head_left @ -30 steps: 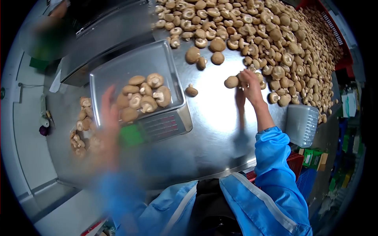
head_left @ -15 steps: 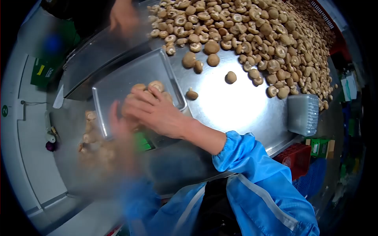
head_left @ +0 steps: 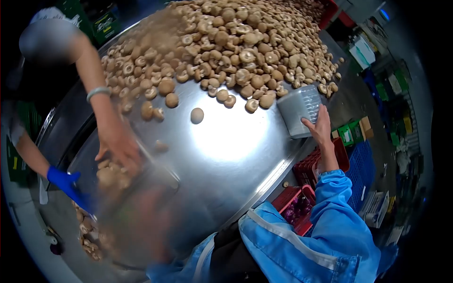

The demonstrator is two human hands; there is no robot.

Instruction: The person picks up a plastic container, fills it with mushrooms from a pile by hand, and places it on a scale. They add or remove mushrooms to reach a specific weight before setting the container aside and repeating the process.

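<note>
My right hand grips the near end of a nested stack of clear plastic trays, thumb on one side and fingers along the ribbed edge. My left hand is a motion smear low on the left, beside the metal tray; its fingers cannot be made out. Mushrooms lie at the tray, under a co-worker's bare hand. That person's other hand, in a blue glove, is at the tray's left side.
A large heap of brown mushrooms covers the back of the steel table. One loose mushroom sits in front of the heap. Red crates and a blue crate stand beyond the table's right edge. More mushrooms lie at lower left.
My right hand has left the mushrooms in the metal tray and moved right to the plastic stack. The view has swung right. The co-worker's hands are now over the metal tray.
</note>
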